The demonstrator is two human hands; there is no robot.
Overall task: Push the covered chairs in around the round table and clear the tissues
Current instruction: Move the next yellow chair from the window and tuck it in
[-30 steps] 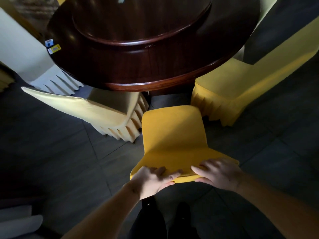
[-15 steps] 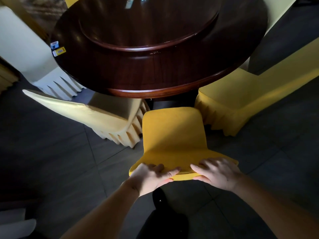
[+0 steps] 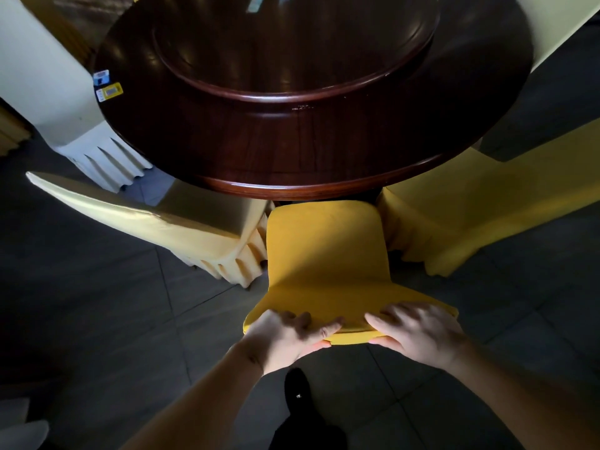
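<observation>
A yellow covered chair (image 3: 324, 251) stands right in front of me, its seat front reaching the rim of the dark round wooden table (image 3: 292, 151). My left hand (image 3: 289, 336) grips the left part of the chair's top edge, thumb under it. My right hand (image 3: 418, 332) holds the right part of the same edge, fingers laid over the top. A raised turntable (image 3: 292, 60) fills the table's middle. Two small packets (image 3: 108, 86), one blue and one yellow, lie near the table's left rim.
A pale yellow covered chair (image 3: 168, 228) stands at the left, close to my chair. A yellow covered chair (image 3: 470, 216) is at the right. A white covered chair (image 3: 48, 92) is at far left. My dark shoe (image 3: 297, 394) is on the grey tiled floor.
The yellow chair has slid forward toward the table, its seat front now at the rim. Both hands kept their hold on the backrest and moved with it.
</observation>
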